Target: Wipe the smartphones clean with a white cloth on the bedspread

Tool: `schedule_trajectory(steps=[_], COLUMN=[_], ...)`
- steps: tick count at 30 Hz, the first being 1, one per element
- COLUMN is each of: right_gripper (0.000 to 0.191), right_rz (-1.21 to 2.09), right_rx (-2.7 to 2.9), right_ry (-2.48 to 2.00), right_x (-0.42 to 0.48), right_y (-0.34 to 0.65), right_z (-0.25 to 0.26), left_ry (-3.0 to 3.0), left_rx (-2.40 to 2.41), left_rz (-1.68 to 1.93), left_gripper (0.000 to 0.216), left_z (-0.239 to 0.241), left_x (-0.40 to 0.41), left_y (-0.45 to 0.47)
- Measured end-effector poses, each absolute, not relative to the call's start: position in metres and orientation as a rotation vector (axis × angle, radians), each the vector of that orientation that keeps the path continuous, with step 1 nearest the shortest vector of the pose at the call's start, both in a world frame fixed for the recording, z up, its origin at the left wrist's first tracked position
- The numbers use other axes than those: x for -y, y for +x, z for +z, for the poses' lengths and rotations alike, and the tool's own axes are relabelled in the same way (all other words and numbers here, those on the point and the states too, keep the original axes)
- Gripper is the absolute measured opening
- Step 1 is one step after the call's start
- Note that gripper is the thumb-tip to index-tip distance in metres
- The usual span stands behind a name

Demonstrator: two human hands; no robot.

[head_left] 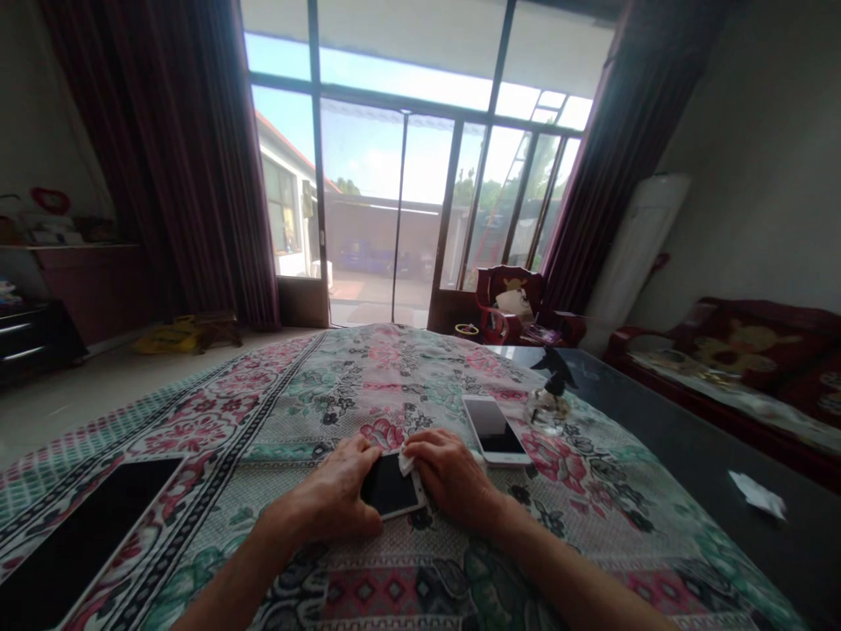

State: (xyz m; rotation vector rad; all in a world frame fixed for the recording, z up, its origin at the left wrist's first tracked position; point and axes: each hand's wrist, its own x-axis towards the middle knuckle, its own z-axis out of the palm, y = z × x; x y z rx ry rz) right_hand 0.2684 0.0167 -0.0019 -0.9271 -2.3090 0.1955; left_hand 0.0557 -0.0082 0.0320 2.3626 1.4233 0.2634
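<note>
A smartphone [391, 487] with a dark screen and pale frame lies face up on the patterned cloth. My left hand [335, 491] grips its left side, thumb along the near edge and fingers at the far edge. In my right hand [453, 478] a crumpled white tissue [406, 459] is pinched, pressed against the phone's far right part. Just right of that hand rests a second, white-framed smartphone [496, 429], also face up. Beyond it stands a clear glass spray bottle [549, 407] with a dark nozzle.
A large dark-screened device [92, 543], perhaps a tablet, lies at the left. The floral tablecloth [315, 412] covers the table. Crumpled white paper [757, 495] sits on a dark glossy surface [683, 456] at the right. Farther back are a wooden armchair [490, 302] and a sofa [742, 342].
</note>
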Motion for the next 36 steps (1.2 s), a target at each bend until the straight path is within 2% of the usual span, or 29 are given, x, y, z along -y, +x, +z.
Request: schedule_trajectory(steps=[12,18,28,36], right_gripper=[0.03,0.033,0.024,0.027], right_rz=[0.423,0.572,0.254,0.343], right_rx=[2.435,2.616,2.426,2.493], right_ry=[-0.836,-0.807,-0.913,-0.866], right_x=[-0.016,-0.004,-0.024,-0.013], right_y=[0.278,0.285,0.271,0.279], right_z=[0.011,0.027,0.003,0.017], left_ry=[2.298,2.292,2.315,2.315], left_rx=[-1.403,-1.4,-1.38,-1.38], left_rz=[0.245,0.253,0.246,0.248], left_gripper=[0.081,0.077,0.076,0.077], left_z=[0.026,0.023,0.023,0.024], left_x=[-0.001,-0.003,-0.003,-0.003], left_y=[0.046,0.045,0.045,0.045])
